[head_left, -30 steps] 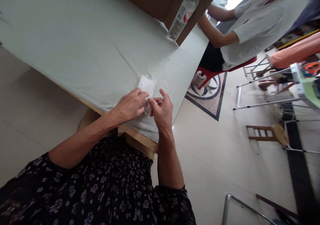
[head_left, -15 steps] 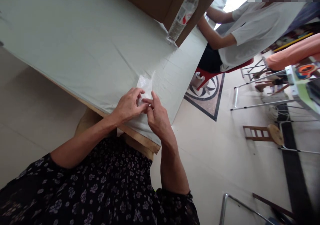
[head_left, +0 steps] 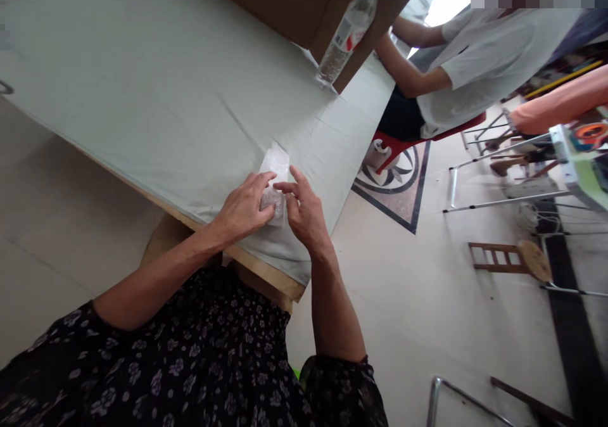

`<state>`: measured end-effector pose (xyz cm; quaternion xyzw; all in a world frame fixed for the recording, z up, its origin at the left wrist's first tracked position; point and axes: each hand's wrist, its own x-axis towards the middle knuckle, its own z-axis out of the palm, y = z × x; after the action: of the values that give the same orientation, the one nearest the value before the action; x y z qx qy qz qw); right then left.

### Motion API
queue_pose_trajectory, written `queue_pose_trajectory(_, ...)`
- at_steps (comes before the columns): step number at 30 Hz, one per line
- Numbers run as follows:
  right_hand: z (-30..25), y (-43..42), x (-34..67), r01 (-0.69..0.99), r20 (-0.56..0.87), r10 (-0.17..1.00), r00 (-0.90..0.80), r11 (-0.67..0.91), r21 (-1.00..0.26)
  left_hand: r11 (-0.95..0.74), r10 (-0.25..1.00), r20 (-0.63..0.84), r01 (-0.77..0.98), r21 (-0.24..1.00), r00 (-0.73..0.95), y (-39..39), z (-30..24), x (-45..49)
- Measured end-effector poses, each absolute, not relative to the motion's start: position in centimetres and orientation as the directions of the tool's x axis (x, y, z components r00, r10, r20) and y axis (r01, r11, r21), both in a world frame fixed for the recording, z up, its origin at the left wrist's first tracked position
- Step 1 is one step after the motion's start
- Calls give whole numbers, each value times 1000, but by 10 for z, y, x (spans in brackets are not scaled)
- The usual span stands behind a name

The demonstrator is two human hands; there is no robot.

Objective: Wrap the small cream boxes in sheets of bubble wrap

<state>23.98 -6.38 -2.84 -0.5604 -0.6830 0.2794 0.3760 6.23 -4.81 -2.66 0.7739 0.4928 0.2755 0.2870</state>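
Observation:
A small piece of clear bubble wrap (head_left: 275, 161) lies flat on the pale cloth-covered table (head_left: 156, 85), close to its near edge. My left hand (head_left: 244, 206) rests against the wrap's left side, its thumb and forefinger apart over the plastic. On the other side, my right hand (head_left: 304, 208) is open, with spread fingers reaching over the wrap's right edge. Neither hand is closed round it. Whether anything is wrapped inside the plastic, I cannot tell.
A large brown cardboard box (head_left: 270, 2) stands at the far side, with a clear plastic bottle (head_left: 351, 31) by its corner. A person in a white shirt (head_left: 498, 53) sits on a red chair (head_left: 403, 148) at the right. Beyond are a wooden stool (head_left: 534, 260) and metal-framed tables.
My hands have drawn apart; their fingertips were close together over the wrap. The wrap now lies flatter, with its upright corner down and more of its lower part showing.

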Motion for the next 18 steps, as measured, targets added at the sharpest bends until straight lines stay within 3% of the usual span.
queue_pose_trajectory(3,-36,-59,252,493,215,974,76,151,-857,-339,916,100,620,707,387,-47,-24,61)
queue_pose_trajectory(6,-44,-49,266,385,76,979,188,-2,-923,-322,912,56,623,713,406,-46,-22,60)
queue_pose_trajectory(10,-49,-31,270,251,-150,978,144,-183,-951,-328,910,56,631,703,410,-47,-22,59)
queue_pose_trajectory(18,-44,2,250,276,-210,976,54,-217,-936,-425,876,113,639,641,469,-49,-25,59)
